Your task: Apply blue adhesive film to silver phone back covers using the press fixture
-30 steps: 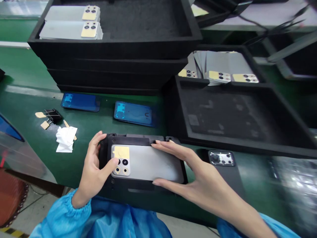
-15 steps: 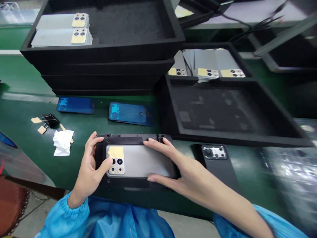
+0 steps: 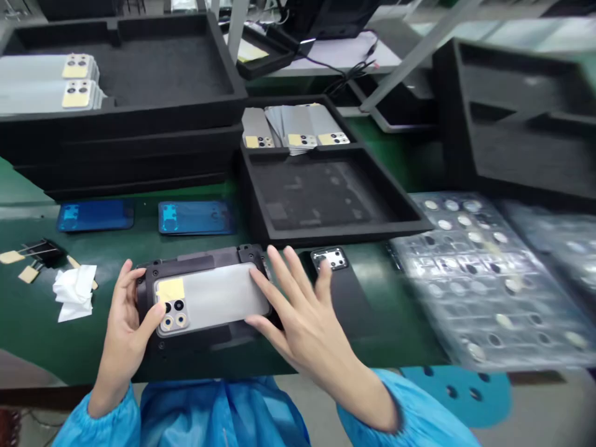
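Note:
A silver-grey phone back cover (image 3: 223, 298), with a yellow patch and camera rings at its left end, lies face up in a black fixture (image 3: 181, 267) at the table's front edge. My left hand (image 3: 128, 326) grips the fixture's left end, its thumb on the cover's camera area and its fingers at the far corner. Over the cover's right end, my right hand (image 3: 302, 310) is open with fingers spread; its index fingertip and thumb tip rest at the cover. To the right, partly behind that hand, lies a dark phone back cover (image 3: 351, 292) with a camera plate.
Black trays (image 3: 125, 143) holding silver covers are stacked at the back left. Another black tray (image 3: 326, 198) with covers stands behind the fixture. Two blue film sheets (image 3: 195, 217), a crumpled tissue (image 3: 74, 292) and binder clips (image 3: 49, 251) lie leftward. Clear plastic blister trays (image 3: 484, 279) lie rightward.
The view has swung right, bringing the clear blister trays into sight. My right hand's fingers have lifted and spread from the cover's edges. The left hand keeps its hold.

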Available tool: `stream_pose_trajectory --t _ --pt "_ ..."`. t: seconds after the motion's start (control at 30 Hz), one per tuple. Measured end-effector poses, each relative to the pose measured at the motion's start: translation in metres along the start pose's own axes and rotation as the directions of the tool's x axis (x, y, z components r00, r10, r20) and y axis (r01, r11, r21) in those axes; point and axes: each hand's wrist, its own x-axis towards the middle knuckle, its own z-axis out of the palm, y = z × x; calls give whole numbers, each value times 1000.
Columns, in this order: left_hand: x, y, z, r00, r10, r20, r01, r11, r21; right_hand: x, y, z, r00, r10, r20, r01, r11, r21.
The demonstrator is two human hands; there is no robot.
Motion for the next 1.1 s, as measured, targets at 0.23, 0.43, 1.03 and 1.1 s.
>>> stream_pose_trajectory --t 0.23,0.43,1.03,1.1 --pt "3 -1 1 1000 22 -10 -22 1000 -17 0 -8 -2 999 37 -12 -38 999 -31" --pt "3 0 2 1000 22 -14 -22 1000 -12 -28 -29 -5 1000 -22 -9 22 1000 5" --pt "4 4 1 999 16 -34 -15 999 33 42 -47 8 997 61 46 -68 981 182" --pt "3 3 0 1000 12 -27 -11 999 33 36 -33 9 992 118 33 -122 983 138"
